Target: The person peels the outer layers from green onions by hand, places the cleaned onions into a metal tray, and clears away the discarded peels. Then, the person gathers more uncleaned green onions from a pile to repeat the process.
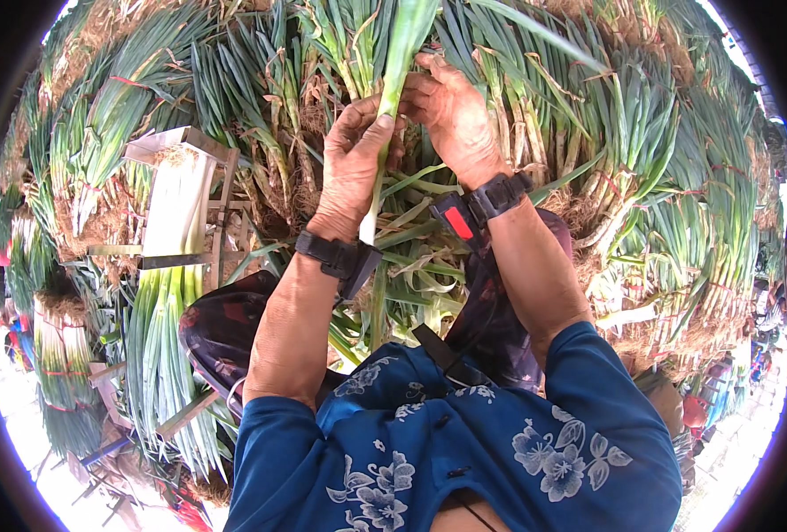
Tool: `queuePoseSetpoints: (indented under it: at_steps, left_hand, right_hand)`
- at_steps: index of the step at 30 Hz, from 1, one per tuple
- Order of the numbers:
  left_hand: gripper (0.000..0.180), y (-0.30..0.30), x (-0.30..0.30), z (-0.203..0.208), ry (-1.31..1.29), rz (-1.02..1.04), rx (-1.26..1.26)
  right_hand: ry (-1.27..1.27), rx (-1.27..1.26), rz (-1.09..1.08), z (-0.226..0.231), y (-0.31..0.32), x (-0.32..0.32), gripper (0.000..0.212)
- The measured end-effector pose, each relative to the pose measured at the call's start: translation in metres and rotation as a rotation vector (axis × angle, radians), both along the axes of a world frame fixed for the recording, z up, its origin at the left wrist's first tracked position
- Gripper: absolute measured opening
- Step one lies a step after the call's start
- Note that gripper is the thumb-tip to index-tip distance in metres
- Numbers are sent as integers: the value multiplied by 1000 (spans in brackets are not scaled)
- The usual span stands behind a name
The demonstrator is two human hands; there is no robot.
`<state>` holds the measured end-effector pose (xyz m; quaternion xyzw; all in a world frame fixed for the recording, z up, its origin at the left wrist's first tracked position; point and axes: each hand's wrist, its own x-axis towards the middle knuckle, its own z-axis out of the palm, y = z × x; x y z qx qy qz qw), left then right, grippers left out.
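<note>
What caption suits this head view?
Left hand grips a long green onion, right hand beside it, among leafy bundles; white-stemmed stalks lie at left.

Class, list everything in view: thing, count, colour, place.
Onion stalk: one, green-white, top centre
Rooted onion bundles: many, green-tan, all around
Wooden frame: one, tan, left
Neat bundle: one, white-green, on frame
Band: one, black, across neat bundle
Loose leaves: many, green, centre
Shirt: one, blue with white flowers, bottom
Trousers: one pair, dark, centre
Wrist straps: two, black, wrists
Forearms: two, bare, centre
Left hand: one, bare, gripping stalk
Right hand: one, bare, at stalk
</note>
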<state>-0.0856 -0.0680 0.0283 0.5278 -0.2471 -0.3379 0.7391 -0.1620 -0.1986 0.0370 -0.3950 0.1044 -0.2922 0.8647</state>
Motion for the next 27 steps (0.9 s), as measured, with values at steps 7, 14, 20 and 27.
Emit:
queuePoseSetpoints:
  at_steps: [7, 14, 20, 27]
  left_hand:
    - [20, 11, 4, -8, 622, -303, -207]
    - [23, 17, 5, -18, 506, -320, -113]
    - [22, 17, 16, -6, 257, -90, 214]
    - [27, 5, 19, -18, -107, 5, 380]
  right_hand:
    - [56, 114, 53, -4, 4, -1, 30]
    - [189, -143, 34, 4, 16, 7, 27]
    - [281, -122, -97, -16, 24, 18, 24]
    - [372, -312, -141, -18, 26, 8, 26]
